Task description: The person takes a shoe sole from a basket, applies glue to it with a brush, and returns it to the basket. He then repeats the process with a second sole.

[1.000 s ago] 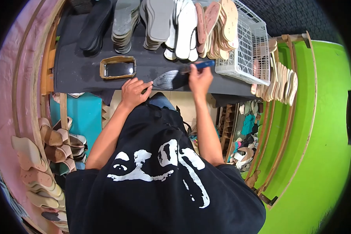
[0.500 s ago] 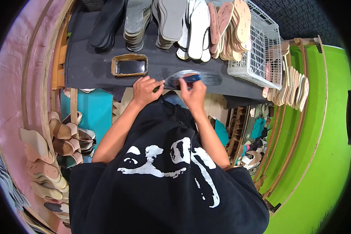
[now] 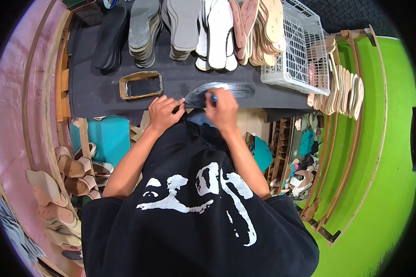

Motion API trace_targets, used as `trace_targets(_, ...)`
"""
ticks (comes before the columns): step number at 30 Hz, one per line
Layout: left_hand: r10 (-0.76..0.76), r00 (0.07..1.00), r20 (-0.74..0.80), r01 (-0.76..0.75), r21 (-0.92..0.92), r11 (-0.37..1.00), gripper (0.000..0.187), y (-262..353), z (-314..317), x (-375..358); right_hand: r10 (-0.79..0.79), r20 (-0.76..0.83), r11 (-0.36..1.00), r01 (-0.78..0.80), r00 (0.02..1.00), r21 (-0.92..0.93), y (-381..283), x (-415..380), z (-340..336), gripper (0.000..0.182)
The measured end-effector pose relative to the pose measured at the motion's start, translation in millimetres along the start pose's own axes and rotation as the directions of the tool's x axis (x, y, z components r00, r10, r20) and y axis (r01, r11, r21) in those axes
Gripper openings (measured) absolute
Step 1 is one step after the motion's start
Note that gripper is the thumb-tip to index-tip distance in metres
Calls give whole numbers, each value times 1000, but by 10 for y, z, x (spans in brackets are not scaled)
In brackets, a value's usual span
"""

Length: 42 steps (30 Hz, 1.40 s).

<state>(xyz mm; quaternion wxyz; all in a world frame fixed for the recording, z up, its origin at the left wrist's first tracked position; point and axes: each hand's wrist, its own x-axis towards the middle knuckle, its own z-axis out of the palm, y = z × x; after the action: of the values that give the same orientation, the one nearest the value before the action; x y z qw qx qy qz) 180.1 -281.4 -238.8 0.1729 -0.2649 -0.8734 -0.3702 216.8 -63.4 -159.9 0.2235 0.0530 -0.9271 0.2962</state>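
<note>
A black insole (image 3: 242, 91) lies flat on the dark cloth of the bench, its surface wet and shiny with streaks. At its left tip, my left hand (image 3: 164, 112) pinches the edge with thumb and forefinger. My right hand (image 3: 223, 108) is closed around a blue brush (image 3: 214, 98) over the middle of the insole; the fist hides most of the brush and its working end. To the left of the insole stands a brown-rimmed tray (image 3: 141, 85) with dark, shiny contents, apart from both hands.
Along the back are stacks of black insoles (image 3: 110, 41), grey insoles (image 3: 184, 27), white insoles (image 3: 220, 37) and beige insoles (image 3: 270, 27). A white plastic crate (image 3: 300, 51) stands at the right. Racks with footwear parts (image 3: 74, 168) flank the bench.
My right hand has turned and shifted slightly left on the insole, so less of the blue brush shows. My left hand stays at the tip. The whole view has shifted a little.
</note>
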Motion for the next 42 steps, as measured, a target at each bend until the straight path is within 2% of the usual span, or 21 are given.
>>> trace_targets(2,14,1000,4,-14,-5,1000,15,-6,-19,8,134,25,943,-135,991,305,-197,-66,227,15)
trace_targets(4,16,1000,9,-16,-7,1000,15,-2,-32,17,137,39,938,-143,990,315,-142,-26,242,13)
trace_targets(6,12,1000,10,-12,-7,1000,15,1,-30,17,410,-31,868,-380,911,319,46,26,136,16)
trace_targets(7,7,1000,9,-6,-8,1000,15,3,-29,11,468,-61,866,-444,881,230,187,71,-8,19)
trace_targets(9,6,1000,12,-6,-6,1000,15,6,-28,3,450,-205,889,-413,869,199,660,58,-146,19)
trace_targets(11,6,1000,11,-6,-3,1000,15,2,-30,9,370,-299,924,-381,880,22,944,63,-384,18)
trace_targets(15,9,1000,7,-9,-17,1000,14,8,-24,19,301,-288,935,-340,909,-98,1041,52,-542,16)
trace_targets(17,8,1000,12,-8,-16,1000,14,4,-22,2,-73,39,921,83,997,-381,852,28,-476,33)
trace_targets(18,2,1000,17,-1,-12,1000,14,2,-17,-5,-68,79,938,90,995,-336,714,-16,-347,45)
trace_targets(19,-3,1000,20,3,-9,1000,14,1,-5,2,-68,124,951,102,990,-292,527,-17,-257,41)
trace_targets(22,7,1000,20,-7,-9,1000,14,3,-12,18,-62,14,998,61,998,21,107,47,104,28)
trace_targets(24,2,1000,28,-2,-11,1000,15,2,-20,10,143,-39,959,-129,989,253,-45,68,248,17)
trace_targets(27,-16,999,42,16,1,1000,13,5,-33,-3,481,-6,770,-420,877,480,190,-38,259,13)
trace_targets(30,-35,999,39,34,18,999,11,27,-45,9,638,-127,680,-478,760,557,786,-118,-58,18)
trace_targets(31,-32,999,34,32,14,999,10,30,-51,7,647,-176,708,-500,742,498,999,-155,-194,22)
trace_targets(33,-28,999,30,27,13,1000,10,21,-46,4,581,-301,810,-502,756,303,1146,-105,-470,18)
trace_targets(34,-19,999,26,19,10,1000,10,18,-35,9,501,-359,860,-498,787,108,1123,-71,-567,16)
trace_targets(36,-29,999,27,28,13,1000,10,26,-14,20,351,-287,905,-402,891,-138,1062,-38,-614,13)
trace_targets(38,-40,999,36,40,20,999,9,37,-6,4,117,-199,942,-172,973,-289,871,-26,-464,16)
trace_targets(41,-62,997,35,61,29,998,8,50,6,17,-15,-38,983,8,999,-183,410,-107,-81,38)
trace_targets(42,-60,998,25,59,9,998,8,51,6,20,-25,-20,996,23,999,-90,190,-84,-23,31)
